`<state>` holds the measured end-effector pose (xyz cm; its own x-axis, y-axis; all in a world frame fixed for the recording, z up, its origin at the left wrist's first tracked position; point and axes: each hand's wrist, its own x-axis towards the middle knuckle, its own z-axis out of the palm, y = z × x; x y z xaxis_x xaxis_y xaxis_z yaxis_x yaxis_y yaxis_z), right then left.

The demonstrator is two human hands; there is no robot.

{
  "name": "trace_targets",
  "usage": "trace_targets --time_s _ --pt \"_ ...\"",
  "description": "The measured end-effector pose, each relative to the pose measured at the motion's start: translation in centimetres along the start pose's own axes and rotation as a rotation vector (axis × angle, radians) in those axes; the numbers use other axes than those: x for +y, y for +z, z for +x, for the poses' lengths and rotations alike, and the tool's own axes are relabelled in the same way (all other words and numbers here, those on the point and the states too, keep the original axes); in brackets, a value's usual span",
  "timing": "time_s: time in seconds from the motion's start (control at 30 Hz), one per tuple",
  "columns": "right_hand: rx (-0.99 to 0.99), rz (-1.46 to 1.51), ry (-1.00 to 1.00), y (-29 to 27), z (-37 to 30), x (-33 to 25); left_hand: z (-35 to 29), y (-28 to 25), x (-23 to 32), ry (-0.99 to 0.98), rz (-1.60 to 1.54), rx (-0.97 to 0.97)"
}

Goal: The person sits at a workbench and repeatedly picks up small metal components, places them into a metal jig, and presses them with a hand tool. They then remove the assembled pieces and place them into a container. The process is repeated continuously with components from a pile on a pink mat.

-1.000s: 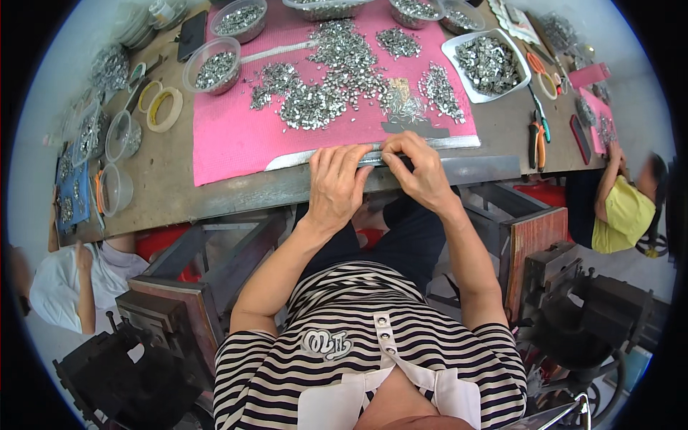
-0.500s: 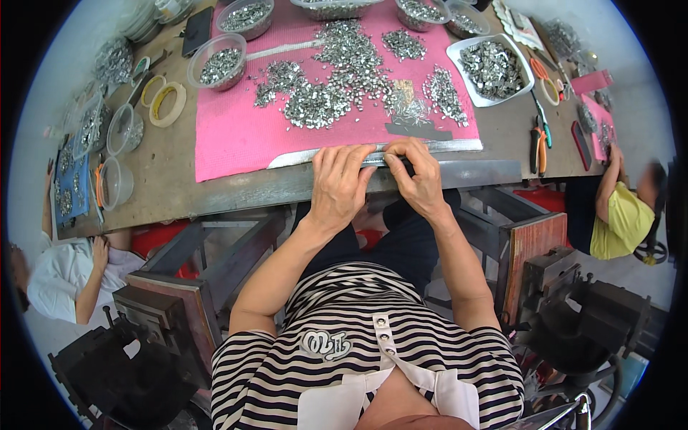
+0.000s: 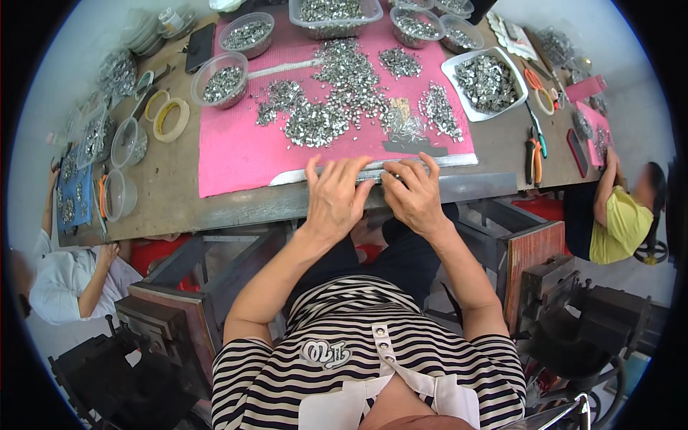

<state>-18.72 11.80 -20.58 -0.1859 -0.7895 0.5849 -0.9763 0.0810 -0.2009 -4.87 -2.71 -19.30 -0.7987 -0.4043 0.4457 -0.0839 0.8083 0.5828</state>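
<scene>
Clock directions run from the hands. At nine o'clock, a clear tub [image 3: 123, 197] sits near the table's left end. Towards ten, two tape rolls [image 3: 170, 120] lie flat, with brown tabletop [image 3: 168, 175] between them and the pink mat [image 3: 233, 158]. At ten, a round tub [image 3: 226, 102] of metal bits stands on the mat's left margin. In the middle, at the table's front edge, the left hand [image 3: 333, 193] bends its fingers, thumb and index slightly parted, at a thin metal strip [image 3: 369, 174]. The right hand [image 3: 412, 195] meets it with curled fingers; I cannot tell how firmly either grips. Near two, a white tray [image 3: 469, 103] overhangs the mat's right edge. At three, orange-handled pliers [image 3: 533, 161] lie well apart.
</scene>
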Motion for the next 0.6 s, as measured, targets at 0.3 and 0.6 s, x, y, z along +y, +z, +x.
trace_targets --time_s 0.3,0.6 --pt "0.122 0.275 0.303 -1.7 0.8 2.9 10.0 1.7 -5.9 0.398 0.223 -0.130" --pt "-0.174 0.191 0.167 -2.0 3.2 7.3 14.3 2.0 -5.2 0.492 0.395 -0.482"
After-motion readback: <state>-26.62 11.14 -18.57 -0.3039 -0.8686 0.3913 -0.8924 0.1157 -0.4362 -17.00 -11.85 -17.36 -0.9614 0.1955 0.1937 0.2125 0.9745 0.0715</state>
